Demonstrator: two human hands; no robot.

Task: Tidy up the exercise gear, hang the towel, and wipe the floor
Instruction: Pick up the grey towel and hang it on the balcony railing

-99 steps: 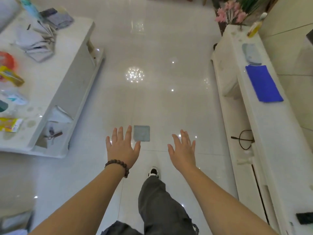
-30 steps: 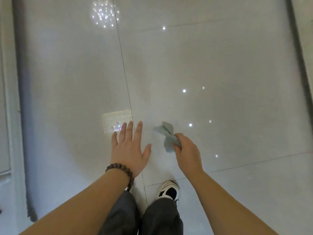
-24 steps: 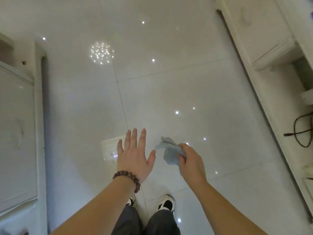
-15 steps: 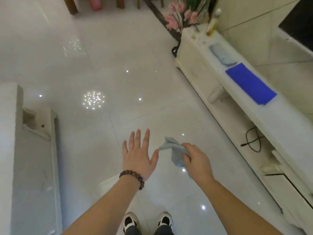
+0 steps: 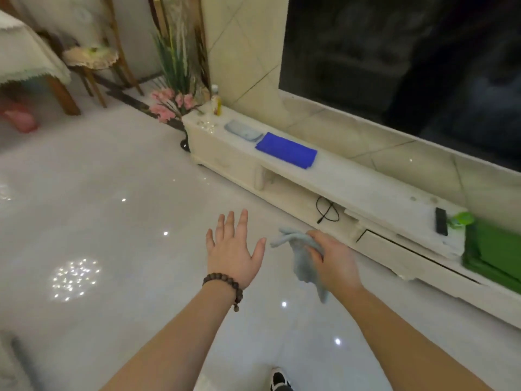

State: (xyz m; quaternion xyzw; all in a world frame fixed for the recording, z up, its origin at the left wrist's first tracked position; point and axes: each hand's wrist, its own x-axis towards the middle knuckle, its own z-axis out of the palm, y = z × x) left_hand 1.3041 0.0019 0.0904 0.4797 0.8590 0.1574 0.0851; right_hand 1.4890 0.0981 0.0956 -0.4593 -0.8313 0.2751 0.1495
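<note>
Above the glossy floor [image 5: 112, 210], the right hand [image 5: 335, 258] holds a grey cloth [image 5: 303, 261].

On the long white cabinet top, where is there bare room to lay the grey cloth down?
Free: the cabinet top between the blue cloth and the black remote. Crowded: the far end with bottle and folded grey cloth, and the near end by the green item.

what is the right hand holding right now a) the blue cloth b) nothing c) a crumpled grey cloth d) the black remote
c: the right hand grips a crumpled grey cloth above the floor, while the blue cloth and the black remote lie on the white cabinet.
</note>
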